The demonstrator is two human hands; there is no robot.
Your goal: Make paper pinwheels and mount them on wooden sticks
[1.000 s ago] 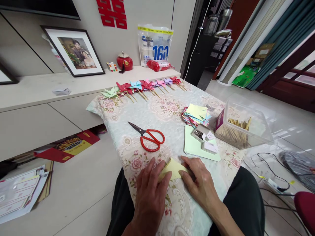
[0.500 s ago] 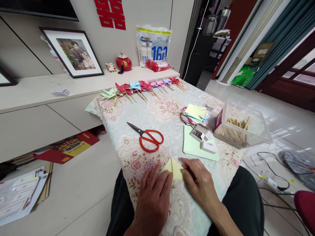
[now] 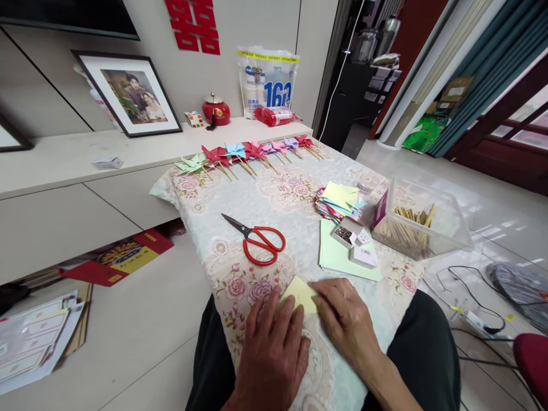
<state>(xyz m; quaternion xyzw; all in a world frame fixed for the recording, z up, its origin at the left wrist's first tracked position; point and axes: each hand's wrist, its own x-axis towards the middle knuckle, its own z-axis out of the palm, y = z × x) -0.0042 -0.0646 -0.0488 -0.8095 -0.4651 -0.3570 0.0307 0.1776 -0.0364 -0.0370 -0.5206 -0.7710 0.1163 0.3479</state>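
Note:
A small sheet of pale yellow paper (image 3: 302, 297) lies on the cloth-covered table close to me, with faint crease lines near its middle. My left hand (image 3: 274, 342) rests flat with its fingers spread, the fingertips on the paper's left edge. At the paper's right corner, my right hand (image 3: 349, 314) pinches it between thumb and forefinger; the other fingers are curled. Scissors with red handles (image 3: 261, 242) lie beyond my left hand, blades pointing away to the left. Beyond my right hand are light green sheets (image 3: 331, 257) with small boxes (image 3: 363, 256) on top, one holding tiny metal pieces.
A row of paper pinwheels on sticks (image 3: 235, 151) lines the table's far edge. To the right stand a stack of coloured paper (image 3: 340, 197) and a clear plastic bin (image 3: 445, 228) of wooden sticks. A white cabinet (image 3: 124, 194) borders the far side.
The paper's raised fold in the middle now lies flat and open. My left fingers have spread apart, and my right forefinger has come down onto the paper's corner.

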